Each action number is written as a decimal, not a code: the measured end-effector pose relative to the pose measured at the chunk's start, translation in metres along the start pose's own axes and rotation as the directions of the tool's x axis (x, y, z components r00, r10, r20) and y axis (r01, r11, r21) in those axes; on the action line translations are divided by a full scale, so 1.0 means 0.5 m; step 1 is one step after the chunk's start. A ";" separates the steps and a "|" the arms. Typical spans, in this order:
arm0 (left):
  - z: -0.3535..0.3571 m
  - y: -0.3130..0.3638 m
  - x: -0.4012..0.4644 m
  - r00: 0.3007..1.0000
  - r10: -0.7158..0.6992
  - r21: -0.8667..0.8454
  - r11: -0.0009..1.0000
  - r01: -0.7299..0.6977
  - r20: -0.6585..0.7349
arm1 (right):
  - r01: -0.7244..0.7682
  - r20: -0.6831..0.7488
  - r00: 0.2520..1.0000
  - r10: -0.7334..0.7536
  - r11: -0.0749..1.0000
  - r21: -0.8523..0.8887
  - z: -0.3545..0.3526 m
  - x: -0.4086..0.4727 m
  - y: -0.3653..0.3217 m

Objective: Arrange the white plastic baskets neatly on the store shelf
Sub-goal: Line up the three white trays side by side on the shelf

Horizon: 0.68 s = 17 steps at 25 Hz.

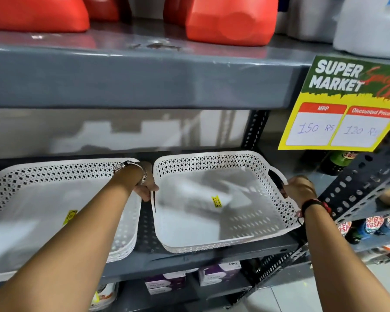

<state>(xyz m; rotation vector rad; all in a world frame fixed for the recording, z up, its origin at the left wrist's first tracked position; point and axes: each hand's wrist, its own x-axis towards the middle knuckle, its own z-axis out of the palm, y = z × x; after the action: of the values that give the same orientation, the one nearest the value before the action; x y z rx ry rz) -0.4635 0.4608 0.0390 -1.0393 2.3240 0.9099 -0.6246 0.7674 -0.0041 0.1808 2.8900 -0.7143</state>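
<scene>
1. We grip the right basket (pixel 212 199) by both side handles; our left hand (pixel 145 185) clasps its left rim, our right hand (pixel 298 190) its right handle.
2. It sits on the grey shelf (pixel 189 258), just right of the stacked baskets (pixel 43 199); it looks skewed.
3. We should square it to the stack; push gently, keeping both front edges level.

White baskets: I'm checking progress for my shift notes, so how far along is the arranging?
Done: a nested stack sits on the shelf. In hand: left hand and right hand grip the right basket by its handles. Left: squaring it beside the stack.
</scene>
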 end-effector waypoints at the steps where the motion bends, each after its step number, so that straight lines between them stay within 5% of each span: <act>1: -0.006 0.001 -0.004 0.995 0.043 0.031 0.999 -0.040 -0.089 | 0.010 -0.038 0.999 -0.013 0.997 -0.074 -0.005 -0.022 -0.018; 3: -0.027 -0.017 -0.010 0.915 0.161 0.134 0.984 -0.119 -0.371 | 0.139 -0.148 0.976 -0.162 0.978 -0.157 0.013 -0.076 -0.083; 4: -0.040 -0.032 -0.014 0.821 0.216 0.188 0.973 -0.135 -0.528 | 0.261 -0.147 0.950 -0.277 0.958 -0.122 0.033 -0.112 -0.125; 6: -0.068 -0.105 -0.023 0.618 0.251 0.184 0.968 -0.171 -0.745 | 0.504 0.005 0.863 -0.505 0.863 0.033 0.099 -0.196 -0.220; 9: -0.095 -0.281 -0.025 0.413 0.169 0.139 0.985 -0.101 -0.895 | 0.554 0.266 0.756 -0.598 0.801 0.224 0.211 -0.309 -0.306; 13: -0.141 -0.516 -0.036 0.454 -0.072 -0.031 0.995 0.097 -0.888 | 0.448 0.338 0.770 -0.541 0.836 0.317 0.312 -0.392 -0.358; 17: -0.171 -0.645 -0.024 0.653 -0.199 -0.081 0.975 0.207 -0.730 | 0.484 0.191 0.837 -0.512 0.857 0.177 0.351 -0.406 -0.383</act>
<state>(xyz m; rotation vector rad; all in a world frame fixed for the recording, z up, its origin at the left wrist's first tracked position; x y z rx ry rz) -0.2170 0.2434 -0.0200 -1.9005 2.7202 0.4023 -0.4332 0.5004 -0.0339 -0.6317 2.6724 -0.9186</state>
